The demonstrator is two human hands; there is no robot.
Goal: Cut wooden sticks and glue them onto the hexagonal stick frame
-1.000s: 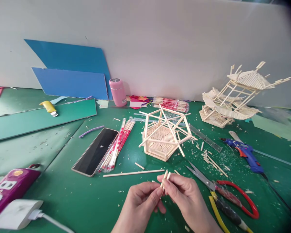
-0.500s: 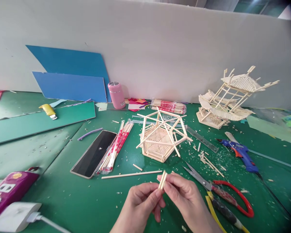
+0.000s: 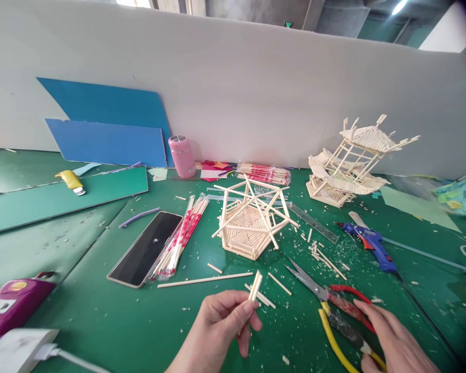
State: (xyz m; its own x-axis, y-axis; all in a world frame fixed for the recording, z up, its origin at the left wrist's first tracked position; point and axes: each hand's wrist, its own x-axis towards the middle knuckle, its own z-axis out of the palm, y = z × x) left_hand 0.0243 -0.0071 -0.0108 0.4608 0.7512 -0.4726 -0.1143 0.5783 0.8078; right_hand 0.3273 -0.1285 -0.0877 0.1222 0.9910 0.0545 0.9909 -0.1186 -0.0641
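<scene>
wooden sticks [image 3: 255, 286], metal blades [image 3: 311, 284]; glossy phone [image 3: 145, 250]

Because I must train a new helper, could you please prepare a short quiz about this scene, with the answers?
1. True or false: the smartphone lies to the left of the open wooden-stick frame.
2. Which is nearest to the right grip: (a) pink flask, (b) scissors, or (c) power strip?
3. What does the left grip hold?

Key: 1. True. 2. b. 3. Short wooden sticks.
</scene>
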